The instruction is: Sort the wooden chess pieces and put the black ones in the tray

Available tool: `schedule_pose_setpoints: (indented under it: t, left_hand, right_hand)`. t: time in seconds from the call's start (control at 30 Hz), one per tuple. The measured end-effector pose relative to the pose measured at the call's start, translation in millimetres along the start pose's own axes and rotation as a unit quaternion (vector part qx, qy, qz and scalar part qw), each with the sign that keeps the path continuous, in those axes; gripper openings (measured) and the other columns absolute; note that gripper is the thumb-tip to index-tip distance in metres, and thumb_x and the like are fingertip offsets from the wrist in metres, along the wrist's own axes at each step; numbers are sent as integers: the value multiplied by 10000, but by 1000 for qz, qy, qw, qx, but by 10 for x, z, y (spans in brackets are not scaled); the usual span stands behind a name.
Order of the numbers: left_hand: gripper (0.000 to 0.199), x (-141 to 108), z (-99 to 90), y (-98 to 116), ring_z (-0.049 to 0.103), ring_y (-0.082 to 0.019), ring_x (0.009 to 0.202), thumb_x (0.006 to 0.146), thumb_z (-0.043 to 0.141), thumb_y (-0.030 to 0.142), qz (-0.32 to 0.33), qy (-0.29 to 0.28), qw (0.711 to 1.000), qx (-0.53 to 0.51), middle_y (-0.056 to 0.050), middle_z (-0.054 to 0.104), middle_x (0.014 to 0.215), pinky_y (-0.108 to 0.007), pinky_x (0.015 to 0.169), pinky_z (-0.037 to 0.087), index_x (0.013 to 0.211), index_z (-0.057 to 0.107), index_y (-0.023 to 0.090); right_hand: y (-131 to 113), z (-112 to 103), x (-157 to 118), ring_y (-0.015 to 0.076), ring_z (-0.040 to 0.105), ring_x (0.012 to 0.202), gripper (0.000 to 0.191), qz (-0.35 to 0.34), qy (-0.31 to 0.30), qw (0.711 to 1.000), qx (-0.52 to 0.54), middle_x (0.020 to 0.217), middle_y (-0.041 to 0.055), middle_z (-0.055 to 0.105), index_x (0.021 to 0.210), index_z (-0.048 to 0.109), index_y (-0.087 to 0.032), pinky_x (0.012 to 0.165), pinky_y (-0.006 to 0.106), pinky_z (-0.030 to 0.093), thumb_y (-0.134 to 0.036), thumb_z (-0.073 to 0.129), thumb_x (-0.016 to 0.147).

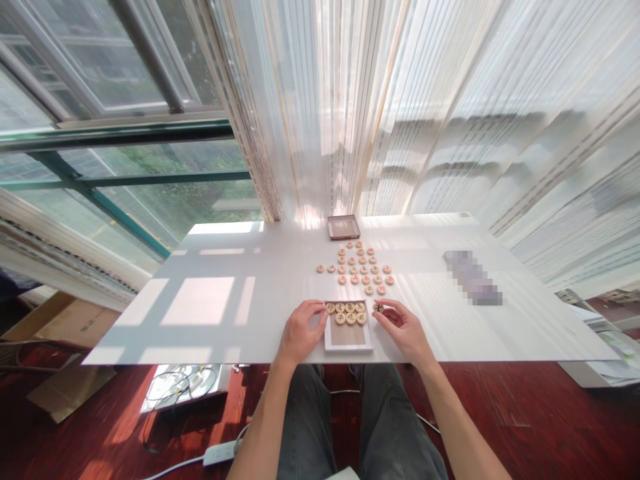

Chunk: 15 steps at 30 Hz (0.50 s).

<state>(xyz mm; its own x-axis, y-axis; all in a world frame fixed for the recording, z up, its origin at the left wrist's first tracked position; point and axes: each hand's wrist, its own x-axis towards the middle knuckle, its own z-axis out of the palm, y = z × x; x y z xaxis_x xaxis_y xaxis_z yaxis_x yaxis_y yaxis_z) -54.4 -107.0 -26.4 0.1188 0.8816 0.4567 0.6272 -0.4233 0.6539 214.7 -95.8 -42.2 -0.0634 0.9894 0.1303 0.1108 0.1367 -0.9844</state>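
A shallow white box (pixel 349 349) with a brown floor sits at the table's front edge, holding two rows of round Chinese chess pieces (pixel 351 319). My left hand (pixel 301 330) is at the box's left wall, thumb and fingers curled against it. Its index fingertip is beside the leftmost piece of the far row. Just right of the box, my right hand (pixel 404 328) pinches a chess piece (pixel 379 309) with a black character, held between thumb and fingers. Beyond the box several more pieces (pixel 364 270) are spread face up, many with red characters.
The brown-rimmed box lid (pixel 344 236) rests at the back of the white table (pixel 280 287). A blurred-out object (pixel 473 277) lies on the right. Sheer curtains (pixel 400 113) and a window stand behind. Below are a power strip (pixel 220 454), cables and cardboard (pixel 65 327).
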Motion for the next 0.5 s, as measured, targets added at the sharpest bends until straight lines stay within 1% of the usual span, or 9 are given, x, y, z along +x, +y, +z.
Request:
schedule_pose_setpoints:
  t: [0.2,0.33,0.5]
  left_hand:
    - [136,-4,9,-11,651,-209,1059,919,595,228,2,3,1000,1,-55,682,1100,-396,982,529,1027,679,234]
    - [138,-4,8,-11,657,-213,1049,918,595,230,5,9,1000,-1,-58,686,1092,-396,971,536,1025,682,235]
    - [137,-4,2,-8,652,-208,1053,921,590,231,2,1,1000,0,-55,681,1097,-396,973,531,1029,675,236]
  right_hand:
    - [-16,23,13,202,677,914,332,-3,-1,1000,12,1107,78,699,1116,635,-230,871,346,535,-388,731,840]
    - [-52,26,21,189,671,862,304,0,-10,1000,10,1046,67,701,1058,636,-223,833,327,533,-402,737,833]
    - [-121,51,14,188,663,816,295,5,-15,1000,0,971,61,694,993,627,-210,782,317,528,-430,737,830]
